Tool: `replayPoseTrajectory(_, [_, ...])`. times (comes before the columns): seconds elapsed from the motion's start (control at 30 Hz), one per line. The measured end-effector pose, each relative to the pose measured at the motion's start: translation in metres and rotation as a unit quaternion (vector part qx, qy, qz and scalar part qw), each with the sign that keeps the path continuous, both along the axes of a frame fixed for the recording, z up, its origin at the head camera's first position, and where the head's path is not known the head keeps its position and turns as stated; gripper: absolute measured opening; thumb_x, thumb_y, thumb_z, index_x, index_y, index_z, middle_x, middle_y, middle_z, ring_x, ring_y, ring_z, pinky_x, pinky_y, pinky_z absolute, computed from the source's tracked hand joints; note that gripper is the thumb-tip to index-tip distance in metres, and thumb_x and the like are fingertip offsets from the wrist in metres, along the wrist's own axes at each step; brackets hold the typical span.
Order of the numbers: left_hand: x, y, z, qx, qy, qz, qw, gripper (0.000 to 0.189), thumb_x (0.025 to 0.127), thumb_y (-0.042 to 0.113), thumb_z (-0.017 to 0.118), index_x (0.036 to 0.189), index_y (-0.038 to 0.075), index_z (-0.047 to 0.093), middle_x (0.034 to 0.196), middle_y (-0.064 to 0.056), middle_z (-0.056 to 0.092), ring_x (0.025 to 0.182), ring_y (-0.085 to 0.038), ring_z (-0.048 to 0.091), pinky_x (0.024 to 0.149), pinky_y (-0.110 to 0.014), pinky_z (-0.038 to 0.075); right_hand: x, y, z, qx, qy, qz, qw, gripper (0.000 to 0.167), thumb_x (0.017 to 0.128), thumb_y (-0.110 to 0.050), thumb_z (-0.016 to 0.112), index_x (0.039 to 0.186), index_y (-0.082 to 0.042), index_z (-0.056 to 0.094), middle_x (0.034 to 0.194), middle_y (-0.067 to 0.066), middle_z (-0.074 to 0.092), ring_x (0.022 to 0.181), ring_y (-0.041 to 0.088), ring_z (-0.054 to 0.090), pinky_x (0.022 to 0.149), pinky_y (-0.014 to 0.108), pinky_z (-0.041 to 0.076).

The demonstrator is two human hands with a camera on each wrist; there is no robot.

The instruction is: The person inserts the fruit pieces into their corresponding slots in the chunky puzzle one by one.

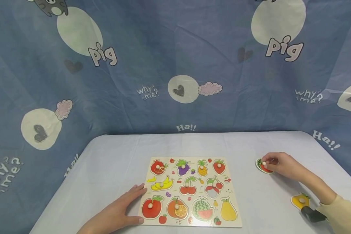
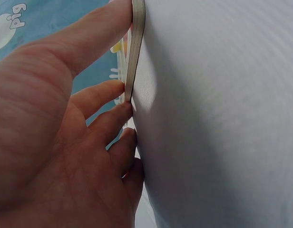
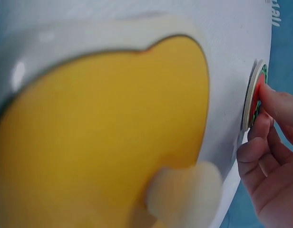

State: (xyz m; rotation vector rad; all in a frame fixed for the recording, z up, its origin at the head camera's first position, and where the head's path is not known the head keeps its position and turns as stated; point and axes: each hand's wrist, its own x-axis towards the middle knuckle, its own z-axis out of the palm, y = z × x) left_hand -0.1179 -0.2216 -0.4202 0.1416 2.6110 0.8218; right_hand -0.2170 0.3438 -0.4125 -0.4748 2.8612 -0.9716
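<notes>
My right hand (image 1: 283, 165) pinches the round watermelon puzzle piece (image 1: 260, 165) by its knob, to the right of the puzzle board. In the right wrist view, thumb and fingers meet at the red face of the piece, whose pale rim shows close at the white cloth. My left hand (image 1: 120, 208) rests at the left edge of the wooden fruit puzzle board (image 1: 190, 195), thumb near the front corner and fingers farther up. Its fingertips touch the board's edge in the left wrist view. The watermelon place (image 1: 202, 209) and the pear place (image 1: 228, 209) on the board show no knobs.
A yellow pear piece (image 1: 302, 201) with a knob lies beside the right forearm, partly behind the black wrist camera (image 1: 313, 215); it looms large in the right wrist view. Knobbed fruit pieces fill the board's other places. A blue printed curtain (image 1: 175, 65) hangs behind the white table (image 1: 117, 156).
</notes>
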Motion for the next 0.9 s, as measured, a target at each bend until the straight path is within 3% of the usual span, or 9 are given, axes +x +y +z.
replayPoseTrajectory(0.3, [-0.001, -0.001, 0.0, 0.002, 0.008, -0.011, 0.9999, 0.094, 0.065, 0.05, 0.086, 0.147, 0.03, 0.045, 0.156, -0.002, 0.036, 0.143, -0.033, 0.028, 0.104, -0.062, 0.036, 0.003, -0.002, 0.003, 0.007, 0.019, -0.006, 0.9998, 0.015, 0.087, 0.0, 0.07, 0.101, -0.007, 0.07, 0.092, 0.0, 0.065, 0.08, 0.012, 0.056, 0.06, 0.024, 0.048])
replayPoseTrajectory(0.73, [0.0, -0.001, -0.001, 0.011, 0.001, -0.001, 0.9999, 0.094, 0.065, 0.049, 0.087, 0.147, 0.03, 0.046, 0.156, -0.002, 0.035, 0.143, -0.032, 0.028, 0.104, -0.061, 0.038, 0.01, -0.016, 0.011, -0.002, 0.029, -0.006, 0.9996, 0.018, 0.085, 0.002, 0.071, 0.102, -0.006, 0.07, 0.106, 0.011, 0.067, 0.086, 0.019, 0.06, 0.062, 0.024, 0.051])
replayPoseTrajectory(0.9, [0.001, -0.002, -0.001, 0.008, 0.005, -0.002, 1.0, 0.094, 0.064, 0.05, 0.087, 0.147, 0.03, 0.046, 0.156, -0.002, 0.036, 0.143, -0.032, 0.029, 0.103, -0.06, 0.039, 0.014, -0.021, 0.013, -0.01, 0.032, -0.003, 0.9994, 0.019, 0.085, 0.002, 0.072, 0.103, -0.006, 0.071, 0.106, 0.009, 0.068, 0.085, 0.015, 0.059, 0.061, 0.025, 0.05])
